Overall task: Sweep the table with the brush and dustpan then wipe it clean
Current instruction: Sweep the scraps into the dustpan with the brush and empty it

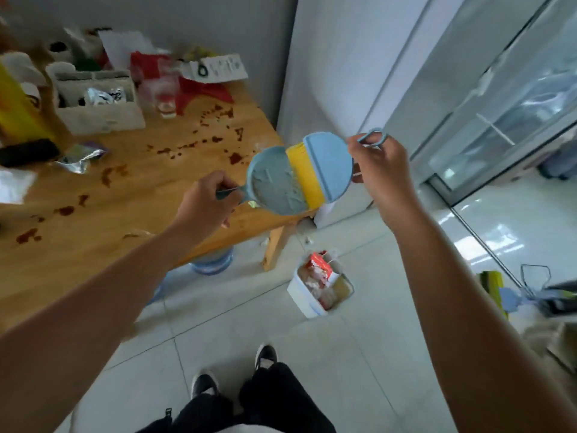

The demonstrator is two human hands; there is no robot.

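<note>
My left grip [206, 203] is curled tight round the thin handle of the round blue-grey plastic dustpan [274, 190]. The handle's end is buried in the fist, so only a short stub shows between the knuckles and the pan. My right grip [382, 170] has its fingers closed on the ring-shaped loop handle of the pale blue half-round plastic brush [327, 164], and part of the ring pokes out above them.

The pan sticks out to the right of the left grip, tilted with its hollow face turned toward me. Its inside shows pale streaky marks. The brush reaches leftward from the right grip, and its yellow bristles [307, 178] lie against the pan's right-hand side, so the two tools touch between my grips.

Both tools are held in the air at the near right corner of the wooden tabletop [125, 210], partly over its edge and partly over the pale tiled floor [218, 323].

The tabletop carries scattered red-brown stains [215, 118], thickest toward the far corner. Further back and to the left are a crumpled silver foil wrapper [81, 157] and a white divided box [100, 117].

On the floor near the table leg stands a white rectangular bin [301, 296] holding packaging, well below the tools. A blue water bottle [212, 260] sits under the tabletop.
</note>
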